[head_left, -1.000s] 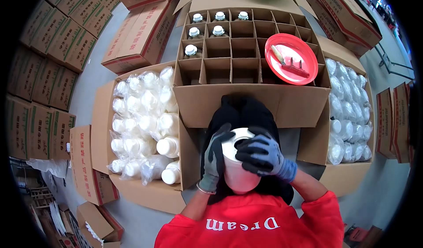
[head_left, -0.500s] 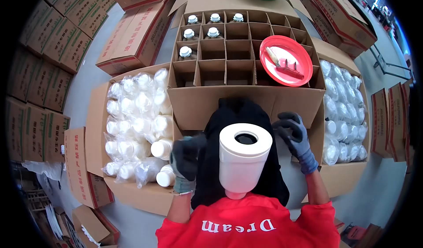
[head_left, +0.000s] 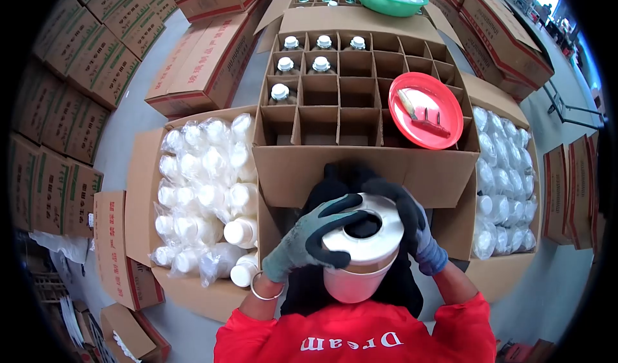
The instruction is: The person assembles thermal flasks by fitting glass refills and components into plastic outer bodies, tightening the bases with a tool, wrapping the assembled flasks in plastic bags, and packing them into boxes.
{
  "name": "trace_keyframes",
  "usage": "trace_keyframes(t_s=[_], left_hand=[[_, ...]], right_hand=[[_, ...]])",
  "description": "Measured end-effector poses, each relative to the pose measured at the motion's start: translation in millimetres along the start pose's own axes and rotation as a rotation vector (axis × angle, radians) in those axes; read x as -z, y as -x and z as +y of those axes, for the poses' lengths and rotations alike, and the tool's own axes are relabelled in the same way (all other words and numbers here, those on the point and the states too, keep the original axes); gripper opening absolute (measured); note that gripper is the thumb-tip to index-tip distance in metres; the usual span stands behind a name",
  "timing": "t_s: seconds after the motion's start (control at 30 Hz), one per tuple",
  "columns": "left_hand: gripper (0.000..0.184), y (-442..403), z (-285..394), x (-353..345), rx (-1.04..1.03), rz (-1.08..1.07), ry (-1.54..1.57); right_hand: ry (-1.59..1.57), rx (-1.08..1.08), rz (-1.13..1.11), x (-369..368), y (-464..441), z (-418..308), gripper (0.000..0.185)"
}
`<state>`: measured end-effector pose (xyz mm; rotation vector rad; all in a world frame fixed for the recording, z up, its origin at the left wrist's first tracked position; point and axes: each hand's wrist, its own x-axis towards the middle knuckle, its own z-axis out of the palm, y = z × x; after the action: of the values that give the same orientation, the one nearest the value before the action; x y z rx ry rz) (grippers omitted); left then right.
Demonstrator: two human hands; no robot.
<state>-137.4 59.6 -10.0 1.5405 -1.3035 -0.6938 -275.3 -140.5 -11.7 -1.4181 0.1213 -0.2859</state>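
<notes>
A white tapered vessel (head_left: 360, 287) stands between my thighs, with a ring-shaped white top (head_left: 344, 249) around a dark round opening. My left hand (head_left: 312, 237), in a grey and black glove, grips the ring from the left, its fingers curled over the rim toward the opening. The right hand (head_left: 404, 218), gloved alike, wraps the ring's far right side; some of its fingertips are hidden. A beige band shows under the ring; whether ring and vessel are apart is not clear. Just beyond my hands stands a divided carton (head_left: 367, 170) with several white-capped bottles (head_left: 280, 94).
A red plate (head_left: 421, 92) holding a small red tool with two spikes rests on the carton's right side. Boxes of plastic-wrapped white bottles (head_left: 212, 157) and wrapped clear items (head_left: 502, 170) flank me. A green basin (head_left: 389, 3) sits farther back. Stacked cartons (head_left: 203, 63) surround the area.
Both hands have come inward from beside the vessel and closed on its ring-shaped top. The vessel's top sits slightly lower in the view, as does the divided carton.
</notes>
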Motion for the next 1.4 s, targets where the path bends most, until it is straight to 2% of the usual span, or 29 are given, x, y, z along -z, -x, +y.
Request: trace_keyframes(t_s=[0.03,0.07,0.1,0.13,0.17,0.2,0.23,0.27,0.3,0.33,0.37,0.43,0.5,0.53,0.57,0.6,0.63,0.67,0.73,0.8,0.83,0.93,1.0,1.03,1.1,1.17,1.27,1.37,1.4], left_hand=[[0.087,-0.7,-4.3,0.1,0.027,0.105,0.099],[0.085,-1.5,-9.7,-1.2,0.050,0.211,0.197],[0.061,-3.9,-23.5,-13.1,-0.043,0.457,0.373],[0.067,-4.5,-26.7,-11.6,0.031,0.516,0.579],[0.073,-7.4,-25.1,-8.4,0.093,0.595,0.789],[0.076,-17.9,-22.9,-7.8,0.166,0.606,1.097],[0.080,-30.6,-15.8,-5.5,0.241,0.653,1.408],[0.076,-34.8,-16.9,-7.7,0.256,0.605,1.355],[0.071,-34.6,-29.0,-9.1,0.327,0.622,1.191],[0.064,-35.1,-37.9,-10.6,0.287,0.631,1.009],[0.058,-38.4,-42.8,-9.7,0.185,0.629,0.701],[0.046,-30.8,-47.9,-11.0,0.046,0.619,0.263],[0.045,5.8,-46.0,-16.6,-0.004,0.531,0.218],[0.044,9.0,-40.2,-12.7,-0.103,0.387,0.296],[0.043,12.4,-34.2,-8.9,-0.188,0.232,0.383],[0.041,-1.4,-37.7,-3.5,-0.338,-0.042,0.356],[0.036,0.2,-40.7,-19.0,-0.242,0.094,0.282],[0.034,0.6,-49.4,-18.4,-0.183,0.187,0.373],[0.036,-3.9,-76.1,-7.9,-0.046,0.111,0.501],[0.039,-8.1,-84.3,-6.0,-0.046,0.148,0.493],[0.041,-11.2,-86.0,-10.6,-0.057,0.200,0.439],[0.045,-16.2,-88.8,-22.3,-0.081,0.356,0.247],[0.049,-18.0,-90.8,-19.3,-0.092,0.450,0.050],[0.051,-18.6,-91.5,-13.0,-0.054,0.561,0.110],[0.055,-18.1,-90.0,0.3,0.040,0.782,0.253],[0.066,-22.7,-113.3,19.5,-0.063,0.913,1.121],[0.063,-35.6,-104.0,49.2,-0.089,0.778,1.358],[0.069,-55.4,-94.0,60.3,-0.326,0.384,1.685],[0.071,-59.8,-81.5,59.5,-0.316,0.431,1.546]], right_hand=[[-0.039,-0.044,0.069,-4.2,-10.0,4.3,0.060],[-0.158,0.041,0.074,-6.7,-19.8,11.2,0.069],[0.011,0.230,0.079,-11.7,-29.4,14.1,0.076],[0.182,0.418,0.081,-15.6,-41.8,13.9,0.085],[0.729,0.590,-0.003,-15.3,-51.7,-11.3,0.090],[0.955,0.633,-0.082,-20.6,-63.9,-14.4,0.079],[1.009,0.614,-0.174,-21.5,-77.0,-3.8,0.071],[1.064,0.595,-0.263,-22.4,-92.2,4.6,0.064],[1.026,0.592,-0.256,-17.9,-108.5,4.3,0.053],[1.037,0.573,-0.239,-6.5,-126.7,15.4,0.048],[0.930,0.535,-0.140,-0.6,-144.2,12.1,0.046],[1.060,0.420,0.038,29.5,-191.5,35.9,0.048],[1.424,0.302,0.085,61.6,-243.8,81.9,0.051],[1.628,0.207,0.085,68.4,-265.7,101.0,0.051],[1.696,0.308,0.093,52.6,-279.9,91.8,0.051],[1.757,0.414,0.093,37.1,-293.8,82.4,0.051],[1.666,0.582,0.075,12.6,-307.4,72.5,0.049],[1.468,0.709,-0.003,-8.6,-327.6,78.8,0.049],[1.367,0.578,-0.291,-46.7,-374.0,106.6,0.055],[1.554,0.282,-0.326,-80.7,-396.7,129.9,0.061],[1.487,0.159,-0.392,-87.0,-407.5,143.6,0.064],[1.612,0.149,-0.456,-93.7,-413.8,157.7,0.064],[1.539,0.390,-0.344,-81.7,-401.8,144.9,0.062],[1.447,0.404,-0.291,-79.1,-395.9,123.1,0.061],[1.364,0.629,-0.194,-74.1,-367.0,63.6,0.054],[1.343,0.700,-0.149,-73.9,-319.7,-1.5,0.047],[1.208,0.862,-0.197,-64.2,-238.8,-50.9,0.052],[1.324,0.918,-0.166,-38.2,-161.7,-32.9,0.059],[1.413,0.984,-0.129,-26.9,-138.3,-19.6,0.062]])
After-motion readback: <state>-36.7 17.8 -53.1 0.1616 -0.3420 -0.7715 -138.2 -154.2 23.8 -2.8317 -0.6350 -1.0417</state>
